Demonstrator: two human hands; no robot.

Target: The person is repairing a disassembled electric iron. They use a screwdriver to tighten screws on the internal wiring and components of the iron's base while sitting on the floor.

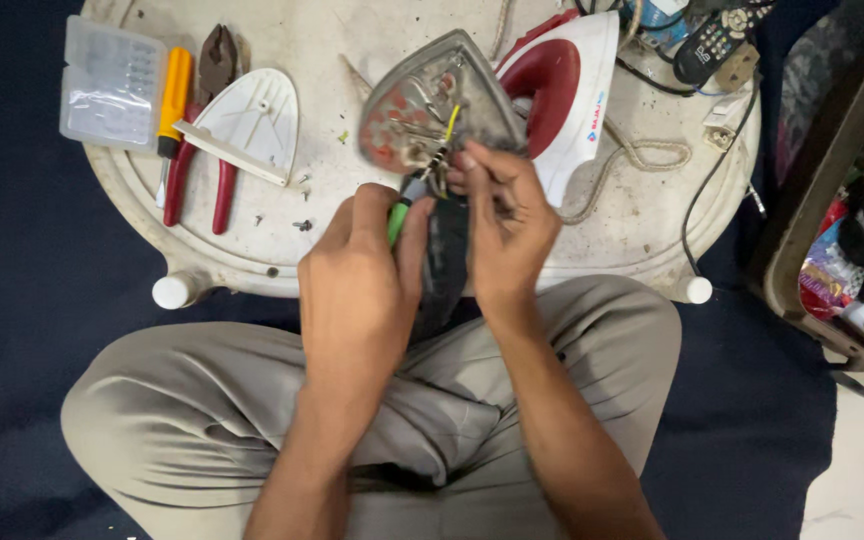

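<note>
From the head camera we look down on a round white table (282, 262) whose near rim curves just above our knees, with dark floor to either side of it. The near edge is where we work: both hands meet over the rim, so there is little free room between them and the iron parts. To the left the tabletop is taken up by a clear plastic box (110, 82), a yellow-handled screwdriver (174, 100), red-handled pliers (204, 150) and a white iron cover plate (252, 122), with small screws (302, 225) loose near the rim. A bare patch of table lies between the screws and our hands. To the right a cord (642, 155) loops across the top toward the far edge, and a remote control (717, 40) sits at the back.

The iron soleplate (432, 100) is tipped up on the table, its inner side facing us, leaning by the red and white iron body (567, 90). A yellow wire (451, 122) runs down to the terminals at its lower end.

Our left hand (357, 285) is closed in a fist around a green-handled tool (397, 222), its tip reaching toward the terminals. Our right hand (507, 225) has its fingertips (467, 160) pinched together at the terminals, touching the wires there; exactly which wire it grips we cannot tell.
</note>
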